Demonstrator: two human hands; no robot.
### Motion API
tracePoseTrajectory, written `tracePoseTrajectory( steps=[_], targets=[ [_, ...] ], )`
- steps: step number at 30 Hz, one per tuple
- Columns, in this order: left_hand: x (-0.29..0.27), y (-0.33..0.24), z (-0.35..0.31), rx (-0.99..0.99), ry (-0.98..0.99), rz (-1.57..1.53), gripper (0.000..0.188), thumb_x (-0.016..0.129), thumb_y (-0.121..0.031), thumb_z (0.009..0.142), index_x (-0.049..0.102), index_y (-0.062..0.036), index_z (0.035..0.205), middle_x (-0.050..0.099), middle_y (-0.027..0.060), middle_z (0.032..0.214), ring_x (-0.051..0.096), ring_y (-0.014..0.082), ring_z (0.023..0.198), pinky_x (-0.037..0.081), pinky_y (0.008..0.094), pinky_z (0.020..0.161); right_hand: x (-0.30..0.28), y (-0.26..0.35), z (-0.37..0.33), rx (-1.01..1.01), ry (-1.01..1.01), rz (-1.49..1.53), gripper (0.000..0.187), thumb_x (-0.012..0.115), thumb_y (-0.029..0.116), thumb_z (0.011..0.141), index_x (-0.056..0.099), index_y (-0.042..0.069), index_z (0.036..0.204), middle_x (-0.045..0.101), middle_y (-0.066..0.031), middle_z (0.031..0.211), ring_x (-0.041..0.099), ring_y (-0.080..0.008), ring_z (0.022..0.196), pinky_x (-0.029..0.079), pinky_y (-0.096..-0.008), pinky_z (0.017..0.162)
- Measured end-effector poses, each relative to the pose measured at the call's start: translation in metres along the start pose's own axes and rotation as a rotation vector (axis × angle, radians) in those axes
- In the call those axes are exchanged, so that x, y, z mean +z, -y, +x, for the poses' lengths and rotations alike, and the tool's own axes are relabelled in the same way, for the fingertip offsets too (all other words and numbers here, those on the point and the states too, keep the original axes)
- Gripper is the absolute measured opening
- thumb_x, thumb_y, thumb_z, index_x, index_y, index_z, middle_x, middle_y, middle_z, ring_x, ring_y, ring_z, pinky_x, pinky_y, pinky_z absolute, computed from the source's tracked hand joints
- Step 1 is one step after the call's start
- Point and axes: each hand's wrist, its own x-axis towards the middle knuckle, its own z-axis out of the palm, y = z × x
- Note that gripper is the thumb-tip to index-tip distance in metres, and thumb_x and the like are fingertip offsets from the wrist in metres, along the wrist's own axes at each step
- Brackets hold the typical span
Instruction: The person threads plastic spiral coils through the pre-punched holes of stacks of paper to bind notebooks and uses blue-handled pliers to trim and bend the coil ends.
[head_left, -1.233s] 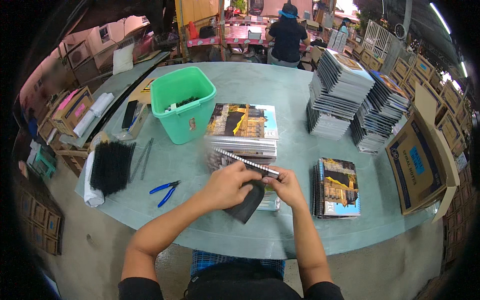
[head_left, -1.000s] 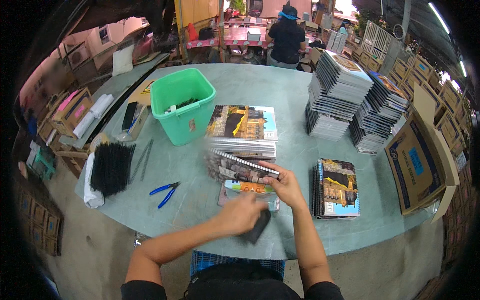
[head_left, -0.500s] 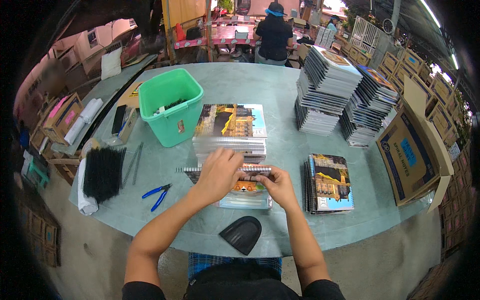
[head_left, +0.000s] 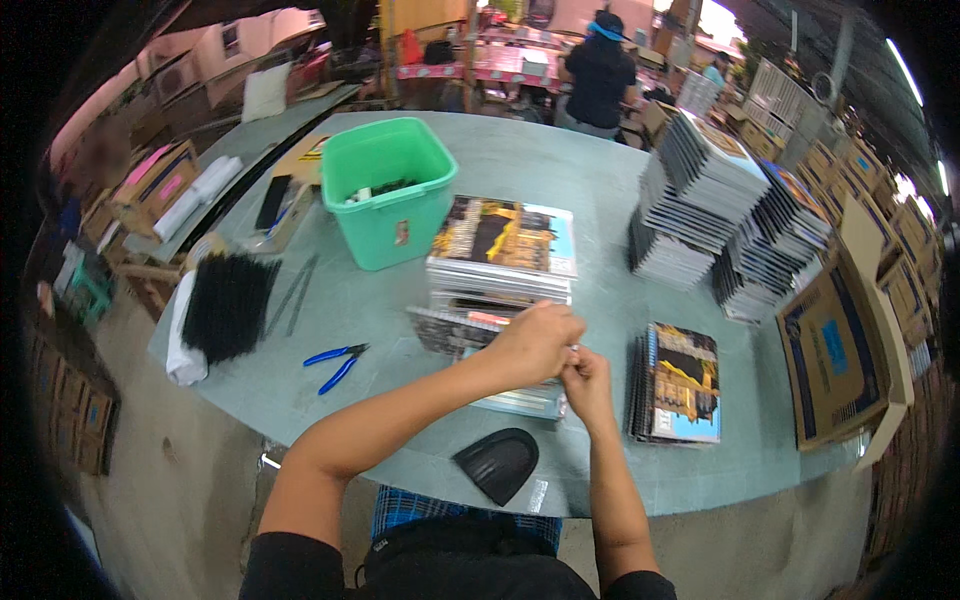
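Observation:
A spiral notebook [head_left: 450,330] stands on edge in front of me, its coil-bound spine upward. My left hand [head_left: 540,345] reaches across it, fingers closed at the spine's right end. My right hand [head_left: 588,385] pinches at that same end, fingertips meeting the left ones; the exact bit between them is hidden. Below lies a light-blue covered notebook [head_left: 525,402], partly covered by my left forearm. Just behind stands a stack of notebooks [head_left: 510,240]. Blue-handled cutting pliers [head_left: 338,365] lie to the left, and a black rounded plastic piece [head_left: 498,465] lies near the table edge.
A green bin [head_left: 395,220] stands at the back left. Black coils [head_left: 230,305] lie bundled at far left, with two loose coils [head_left: 292,295] alongside. Finished-looking notebooks [head_left: 680,385] are piled at right; taller stacks [head_left: 700,190] and an open carton [head_left: 835,340] stand beyond. A person [head_left: 598,80] sits behind.
Both hands have shifted right along the spine, the left from its middle to the right end. The notebook has tilted, its left end showing more cover. The whole view has turned slightly.

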Motion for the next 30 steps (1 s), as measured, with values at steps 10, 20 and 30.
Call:
tracePoseTrajectory(
  steps=[10,20,30],
  targets=[
    [-0.088,0.091,-0.199,-0.5,0.123,0.329,0.054,0.077,-0.026,0.064,0.057,-0.0082,0.111,0.059,0.0143,0.097,0.054,0.034,0.094,0.041,0.0419,0.088,-0.016,0.057,0.047,-0.262,0.169,-0.388,0.041,0.074,0.01,0.072,0.06,0.001,0.11,0.065,-0.015,0.101,0.063,-0.0251,0.087,0.049,-0.0354,0.075],
    [-0.053,0.128,-0.249,-0.8,0.063,0.611,0.042,0.059,-0.014,0.074,0.053,-0.0045,0.114,0.053,0.0221,0.107,0.051,0.0366,0.099,0.043,0.0419,0.082,0.119,0.103,0.104,-0.277,0.532,-0.435,0.027,0.063,0.009,0.075,0.065,0.003,0.101,0.065,-0.0196,0.093,0.062,-0.0352,0.089,0.048,-0.0419,0.079],
    [-0.096,0.062,-0.167,-0.866,-0.139,-0.624,0.031,0.044,-0.029,0.086,0.051,-0.0027,0.1,0.058,0.0067,0.08,0.056,0.0142,0.065,0.044,0.0289,0.053,0.136,0.115,0.103,-0.226,0.572,-0.356,0.028,0.061,0.0,0.073,0.065,0.004,0.101,0.067,-0.0174,0.095,0.064,-0.032,0.086,0.05,-0.0377,0.078]
  ],
)
